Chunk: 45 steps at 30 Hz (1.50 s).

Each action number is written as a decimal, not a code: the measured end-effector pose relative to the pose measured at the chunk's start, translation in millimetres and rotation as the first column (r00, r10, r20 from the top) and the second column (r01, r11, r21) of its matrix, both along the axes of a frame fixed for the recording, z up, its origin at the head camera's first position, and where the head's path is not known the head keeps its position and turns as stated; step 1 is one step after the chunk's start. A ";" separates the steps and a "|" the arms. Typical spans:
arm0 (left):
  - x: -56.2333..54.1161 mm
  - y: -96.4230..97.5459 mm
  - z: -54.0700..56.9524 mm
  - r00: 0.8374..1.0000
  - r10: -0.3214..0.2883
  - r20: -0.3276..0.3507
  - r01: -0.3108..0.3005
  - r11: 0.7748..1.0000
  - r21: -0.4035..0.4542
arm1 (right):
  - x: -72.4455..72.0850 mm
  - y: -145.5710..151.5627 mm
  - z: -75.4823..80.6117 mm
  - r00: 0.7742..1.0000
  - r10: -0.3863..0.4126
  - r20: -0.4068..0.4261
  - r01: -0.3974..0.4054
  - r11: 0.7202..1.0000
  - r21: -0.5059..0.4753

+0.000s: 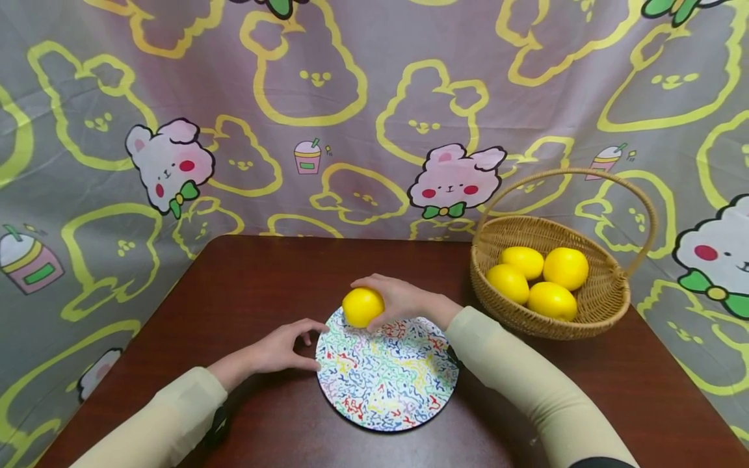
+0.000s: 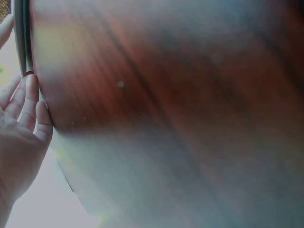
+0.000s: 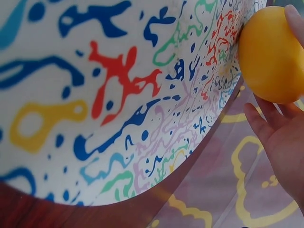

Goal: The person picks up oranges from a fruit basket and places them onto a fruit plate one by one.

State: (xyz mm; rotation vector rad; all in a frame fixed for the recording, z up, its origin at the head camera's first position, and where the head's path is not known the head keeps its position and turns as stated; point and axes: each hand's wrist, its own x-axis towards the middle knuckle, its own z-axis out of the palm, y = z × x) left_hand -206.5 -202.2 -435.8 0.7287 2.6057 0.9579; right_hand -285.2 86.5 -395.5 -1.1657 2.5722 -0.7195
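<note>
A round board (image 1: 393, 372) with a white face and multicoloured squiggles lies on the dark wooden table. My right hand (image 1: 406, 301) grips a yellow lemon (image 1: 363, 307) at the board's far left edge. In the right wrist view the lemon (image 3: 268, 54) sits against or just over the patterned surface; whether it bears on it I cannot tell. At the board's left rim is my left hand (image 1: 281, 349), thumb and fingertips at the edge, fingers loosely bent. The left wrist view shows that hand (image 2: 21, 133) beside the dark rim, partly cut off by the frame.
A wicker basket (image 1: 608, 318) with a tall arched handle stands at the right of the table (image 1: 263, 273), holding several yellow lemons (image 1: 552, 301). A patterned cloth (image 1: 374, 130) hangs behind the table's back edge and along its sides.
</note>
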 end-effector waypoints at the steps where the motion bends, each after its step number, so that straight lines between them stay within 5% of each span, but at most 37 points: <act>1: 0.1 -0.1 0.0 1.000 -0.001 -0.002 0.001 1.000 0.001 | 0.0 0.2 0.4 1.000 0.002 -0.002 -0.002 1.000 0.000; 17: 3.1 -1.1 0.1 1.000 -0.007 -0.011 0.007 1.000 0.004 | 5.2 5.3 13.1 0.999 -0.001 -0.032 0.000 0.999 -0.046; 45: 2.1 1.9 1.1 1.000 -0.014 -0.026 0.014 1.000 0.003 | 33.2 55.5 69.7 0.984 -0.012 -0.176 -0.015 0.988 -0.152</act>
